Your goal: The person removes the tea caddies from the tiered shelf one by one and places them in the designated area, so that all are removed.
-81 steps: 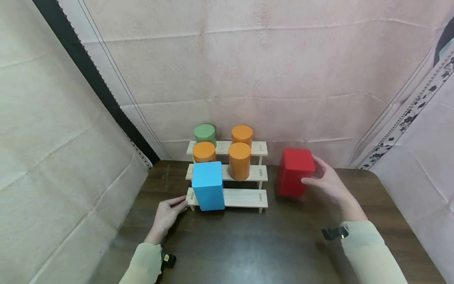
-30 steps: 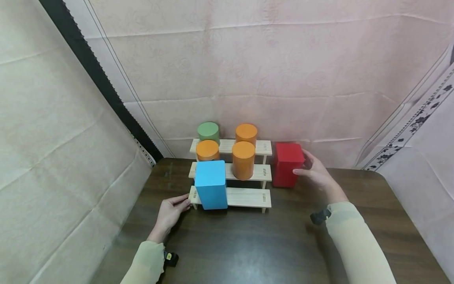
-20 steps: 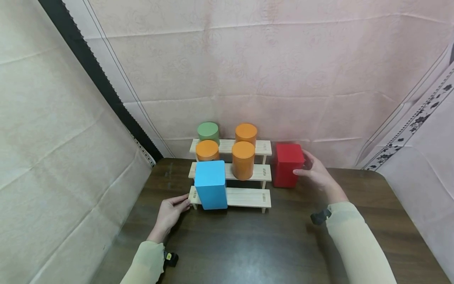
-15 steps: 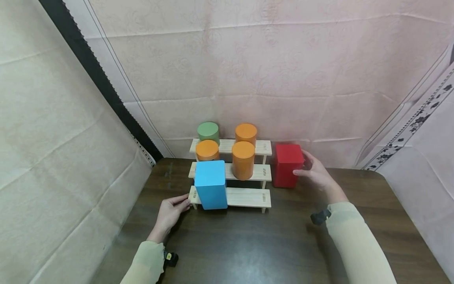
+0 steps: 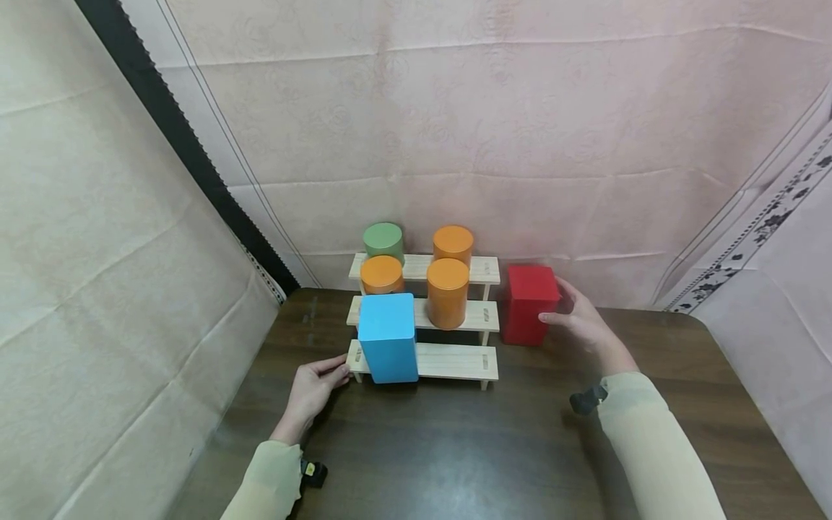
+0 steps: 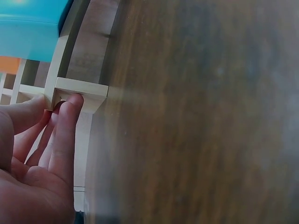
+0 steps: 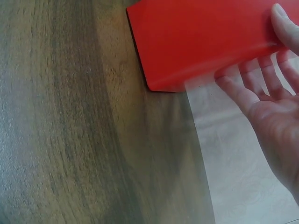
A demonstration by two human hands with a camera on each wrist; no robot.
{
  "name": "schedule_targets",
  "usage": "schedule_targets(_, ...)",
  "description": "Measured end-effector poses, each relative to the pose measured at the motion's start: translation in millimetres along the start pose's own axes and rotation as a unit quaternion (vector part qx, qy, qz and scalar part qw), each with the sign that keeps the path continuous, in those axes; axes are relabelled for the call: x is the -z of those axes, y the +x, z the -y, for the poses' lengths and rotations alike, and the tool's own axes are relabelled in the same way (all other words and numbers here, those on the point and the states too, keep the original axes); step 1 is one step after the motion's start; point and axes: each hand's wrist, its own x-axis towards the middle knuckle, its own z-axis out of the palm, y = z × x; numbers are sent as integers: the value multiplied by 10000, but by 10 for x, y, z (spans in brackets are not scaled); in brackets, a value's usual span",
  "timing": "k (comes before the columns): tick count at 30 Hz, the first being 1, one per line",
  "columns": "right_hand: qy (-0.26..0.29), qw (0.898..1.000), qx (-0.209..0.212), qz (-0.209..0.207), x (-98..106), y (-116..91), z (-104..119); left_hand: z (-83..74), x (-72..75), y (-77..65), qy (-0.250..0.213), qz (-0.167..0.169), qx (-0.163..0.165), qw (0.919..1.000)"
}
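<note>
My left hand (image 5: pixel 310 397) pinches the left end of the lowest step of a three-tier wooden shelf (image 5: pixel 455 361). In the left wrist view, the thumb (image 6: pixel 30 112) lies on the plank with the fingers beneath it. A blue box (image 5: pixel 388 339) stands on that lowest step at the left. My right hand (image 5: pixel 585 323) grips a tall red box (image 5: pixel 529 307) by its right side, thumb in front and fingers behind. The red box is upright on the table just right of the shelf. In the right wrist view, its lower edge meets the wood.
An orange cylinder (image 5: pixel 447 296) and another orange cylinder (image 5: pixel 382 274) stand on the middle step. On the top step are a green cylinder (image 5: pixel 383 240) and an orange cylinder (image 5: pixel 453 242). Pale cloth (image 5: pixel 520 130) hangs behind the dark wooden table (image 5: pixel 442 455).
My right hand has brought the red box left and back, closer to the shelf, and it has stayed nearly still over the last second. The left hand keeps its hold on the shelf.
</note>
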Motion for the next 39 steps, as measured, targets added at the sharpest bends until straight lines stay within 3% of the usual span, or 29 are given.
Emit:
schedule_targets(23, 178, 9998, 40, 78, 10, -33, -36, 27, 9, 5, 17, -11, -141, 9999)
schedule_targets(39, 147, 9997, 160, 91, -7, -89, 13, 20, 12, -1, -79, 48, -24, 10000)
